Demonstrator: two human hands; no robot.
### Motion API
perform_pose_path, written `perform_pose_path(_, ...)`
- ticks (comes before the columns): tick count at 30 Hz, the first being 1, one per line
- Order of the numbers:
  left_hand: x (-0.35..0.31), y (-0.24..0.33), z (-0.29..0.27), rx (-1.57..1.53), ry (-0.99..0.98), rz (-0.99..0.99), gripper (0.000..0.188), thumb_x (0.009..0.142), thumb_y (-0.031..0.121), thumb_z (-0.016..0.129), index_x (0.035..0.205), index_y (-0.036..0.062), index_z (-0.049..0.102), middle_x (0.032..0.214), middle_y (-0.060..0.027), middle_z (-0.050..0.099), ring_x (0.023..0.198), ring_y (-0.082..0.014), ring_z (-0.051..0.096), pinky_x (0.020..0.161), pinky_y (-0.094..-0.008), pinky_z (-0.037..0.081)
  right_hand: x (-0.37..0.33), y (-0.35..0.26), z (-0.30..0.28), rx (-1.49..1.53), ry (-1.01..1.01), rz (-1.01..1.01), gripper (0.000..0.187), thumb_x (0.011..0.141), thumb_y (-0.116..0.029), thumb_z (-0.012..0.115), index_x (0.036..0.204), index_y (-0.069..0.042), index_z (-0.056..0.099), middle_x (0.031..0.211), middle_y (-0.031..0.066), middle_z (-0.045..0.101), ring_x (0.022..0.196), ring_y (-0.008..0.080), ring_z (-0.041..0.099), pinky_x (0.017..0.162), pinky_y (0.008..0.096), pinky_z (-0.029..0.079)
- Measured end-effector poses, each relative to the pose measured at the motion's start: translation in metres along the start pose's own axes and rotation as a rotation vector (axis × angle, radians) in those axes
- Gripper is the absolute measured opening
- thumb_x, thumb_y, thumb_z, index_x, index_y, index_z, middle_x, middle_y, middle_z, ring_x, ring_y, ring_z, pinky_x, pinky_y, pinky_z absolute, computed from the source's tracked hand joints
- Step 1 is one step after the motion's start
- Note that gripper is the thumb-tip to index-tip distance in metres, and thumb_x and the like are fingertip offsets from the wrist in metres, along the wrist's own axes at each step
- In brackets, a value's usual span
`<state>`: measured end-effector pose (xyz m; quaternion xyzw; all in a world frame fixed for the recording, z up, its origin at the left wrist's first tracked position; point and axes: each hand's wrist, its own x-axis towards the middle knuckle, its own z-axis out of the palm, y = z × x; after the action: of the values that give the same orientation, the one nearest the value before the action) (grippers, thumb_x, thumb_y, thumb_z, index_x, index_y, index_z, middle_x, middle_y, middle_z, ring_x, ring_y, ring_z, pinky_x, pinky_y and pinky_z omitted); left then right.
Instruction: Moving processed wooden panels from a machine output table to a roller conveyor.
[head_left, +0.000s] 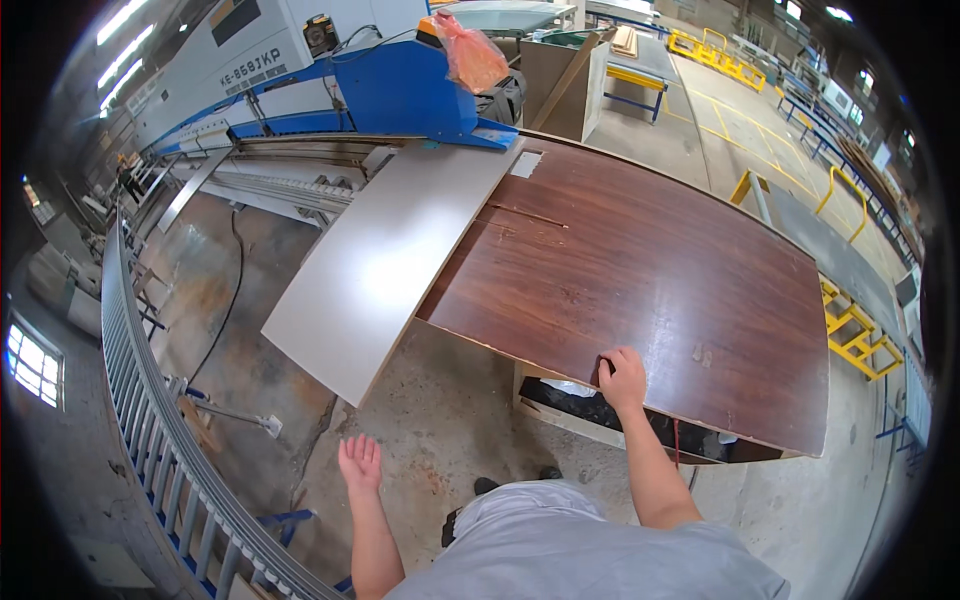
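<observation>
My left hand (pixel 360 462) hangs in the air above the concrete floor, palm turned up and fingers stretched out. It is nearest to the front corner of a long pale panel (pixel 385 255), apart from it and holding nothing. My right hand (pixel 624 380) rests on the front edge of a brown wood-grain tabletop (pixel 650 270). Its fingers are curled in; a small dark patch shows by the thumb, and whether anything is held there is hidden. The pale panel's right edge overlaps the tabletop's left side, while its far end lies by the blue machine.
A large blue and white machine (pixel 400 90) stands behind, with a pink plastic bag (pixel 470 55) on it. A grey roller conveyor (pixel 150 400) curves along the left. Beneath the tabletop is an open shelf (pixel 570 400). Yellow frames (pixel 860 330) stand at right.
</observation>
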<state>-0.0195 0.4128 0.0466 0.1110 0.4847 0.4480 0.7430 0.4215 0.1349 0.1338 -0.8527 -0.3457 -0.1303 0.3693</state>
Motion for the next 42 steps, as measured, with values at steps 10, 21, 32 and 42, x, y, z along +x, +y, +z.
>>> perform_pose_path(10, -0.006, 0.021, 0.076, -0.012, -0.157, -0.001, 0.080, 0.086, 0.048, 0.053, 0.141, 0.0022, 0.018, 0.139, -0.0164, 0.035, 0.125, -0.0313, 0.039, 0.105, -0.0439, 0.033, -0.002, 0.004, -0.001, -0.004, 0.038, -0.041, 0.007, 0.073, -0.009, 0.062, 0.079, -0.006, 0.063, 0.083, 0.0098, 0.057, 0.082, 0.0295, 0.056, 0.072, 0.0392, 0.046)
perform_pose_path(21, 0.016, -0.008, 0.108, 0.042, -0.463, -0.102, 0.050, 0.094, 0.037, 0.048, 0.132, 0.0052, 0.038, 0.130, -0.0068, 0.048, 0.119, -0.0260, 0.046, 0.098, -0.0438, 0.039, 0.002, -0.019, 0.020, 0.042, -0.097, 0.132, 0.015, 0.076, -0.018, 0.060, 0.082, -0.006, 0.066, 0.087, 0.0124, 0.062, 0.087, 0.0304, 0.058, 0.076, 0.0404, 0.047)
perform_pose_path(32, -0.016, -0.061, 0.125, 0.198, -0.230, 0.024, 0.038, 0.095, 0.022, 0.049, 0.127, 0.0053, 0.038, 0.123, -0.0122, 0.050, 0.109, -0.0276, 0.053, 0.089, -0.0469, 0.046, -0.037, -0.171, 0.168, 1.348, -0.749, 1.056, 0.039, 0.081, -0.028, 0.068, 0.106, 0.000, 0.058, 0.102, 0.0112, 0.063, 0.091, 0.0220, 0.062, 0.080, 0.0368, 0.051)
perform_pose_path(42, -0.015, 0.005, 0.058, 0.082, -0.285, 0.019, 0.043, 0.096, 0.029, 0.045, 0.129, 0.0026, 0.038, 0.129, -0.0113, 0.047, 0.116, -0.0290, 0.048, 0.093, -0.0468, 0.043, -0.114, -0.191, 0.132, 1.398, -0.920, 1.093, 0.040, 0.080, -0.016, 0.069, 0.114, 0.000, 0.054, 0.106, 0.0102, 0.062, 0.093, 0.0212, 0.062, 0.081, 0.0399, 0.053)
